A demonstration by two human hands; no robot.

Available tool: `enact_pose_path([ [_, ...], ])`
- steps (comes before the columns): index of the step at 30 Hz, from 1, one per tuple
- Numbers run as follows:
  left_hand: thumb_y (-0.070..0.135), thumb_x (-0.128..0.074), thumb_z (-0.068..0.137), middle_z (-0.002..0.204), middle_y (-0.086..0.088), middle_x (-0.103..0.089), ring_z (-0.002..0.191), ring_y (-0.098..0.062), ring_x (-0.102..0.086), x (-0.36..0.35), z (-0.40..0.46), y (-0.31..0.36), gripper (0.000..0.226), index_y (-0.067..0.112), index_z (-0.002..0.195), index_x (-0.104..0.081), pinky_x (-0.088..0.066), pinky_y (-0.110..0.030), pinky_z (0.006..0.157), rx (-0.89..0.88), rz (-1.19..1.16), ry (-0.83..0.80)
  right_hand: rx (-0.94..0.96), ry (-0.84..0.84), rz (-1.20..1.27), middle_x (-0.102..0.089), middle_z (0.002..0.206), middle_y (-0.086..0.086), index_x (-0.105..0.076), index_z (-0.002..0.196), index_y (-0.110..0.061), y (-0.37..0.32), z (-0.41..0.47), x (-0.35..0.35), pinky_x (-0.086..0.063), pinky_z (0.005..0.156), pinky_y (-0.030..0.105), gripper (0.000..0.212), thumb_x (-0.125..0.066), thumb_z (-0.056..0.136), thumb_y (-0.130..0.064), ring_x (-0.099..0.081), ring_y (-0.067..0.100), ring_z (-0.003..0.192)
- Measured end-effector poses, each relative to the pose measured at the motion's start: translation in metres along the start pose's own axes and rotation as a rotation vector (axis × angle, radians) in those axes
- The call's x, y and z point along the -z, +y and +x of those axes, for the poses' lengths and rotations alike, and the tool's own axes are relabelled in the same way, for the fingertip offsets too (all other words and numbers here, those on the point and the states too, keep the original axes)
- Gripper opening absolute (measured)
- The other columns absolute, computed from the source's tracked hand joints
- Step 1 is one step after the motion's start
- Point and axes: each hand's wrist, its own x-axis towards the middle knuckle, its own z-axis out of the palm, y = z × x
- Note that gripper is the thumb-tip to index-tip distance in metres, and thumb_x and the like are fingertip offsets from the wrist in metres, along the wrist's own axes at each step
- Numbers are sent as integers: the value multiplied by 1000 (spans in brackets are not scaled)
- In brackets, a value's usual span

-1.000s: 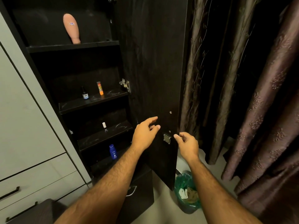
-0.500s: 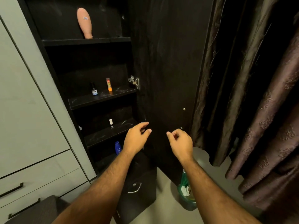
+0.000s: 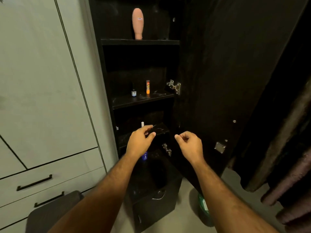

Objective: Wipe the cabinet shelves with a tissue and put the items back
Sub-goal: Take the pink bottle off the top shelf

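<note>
Off the swung-open cabinet door (image 3: 218, 98) now, both hands (image 3: 140, 142) (image 3: 190, 145) loose, empty, moved in toward dusty shelves (image 3: 143, 101) still awaiting clearing and a tissue.

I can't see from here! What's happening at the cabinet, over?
Left hand and right hand empty, loosely curled. Cabinet door open, shelves dusty, bottles on them. No tissue seen.

The left hand (image 3: 140, 143) covers most of the blue bottle (image 3: 144, 156) and the base of the white-capped item (image 3: 142, 124) — neither label reads. The green bin (image 3: 203, 205) sits half hidden behind the right forearm; the cabinet's (image 3: 139, 42) top is cut off.
</note>
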Motion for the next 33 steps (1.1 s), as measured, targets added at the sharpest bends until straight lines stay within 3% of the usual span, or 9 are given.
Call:
enact_pose_path([
  [9, 33, -62, 91, 127, 4, -62, 117, -8, -57, 1, -12, -42, 42, 26, 132, -56, -47, -33, 100, 28, -42, -61, -65, -36, -23, -65, 74, -6, -63, 75, -25, 1, -24, -26, -46, 58, 21, 18, -66, 90, -35, -61, 8, 68],
  [23, 35, -61, 92, 125, 7, -63, 118, -7, -57, -84, -36, -48, 40, 28, 130, -57, -47, -35, 101, 130, -17, -233, -277, -102, -118, -65, 76, -6, -64, 79, -24, 82, -37, 12, -42, 59, 23, 15, -65, 91, -34, -61, 9, 73],
  [33, 31, -61, 92, 124, 4, -64, 113, -7, -59, -114, -60, -53, 38, 24, 129, -57, -43, -20, 94, 352, 51, -165, -199, -367, -96, -66, 77, -5, -66, 83, -20, 125, -7, 14, -48, 64, 25, 14, -66, 90, -31, -63, 12, 76],
])
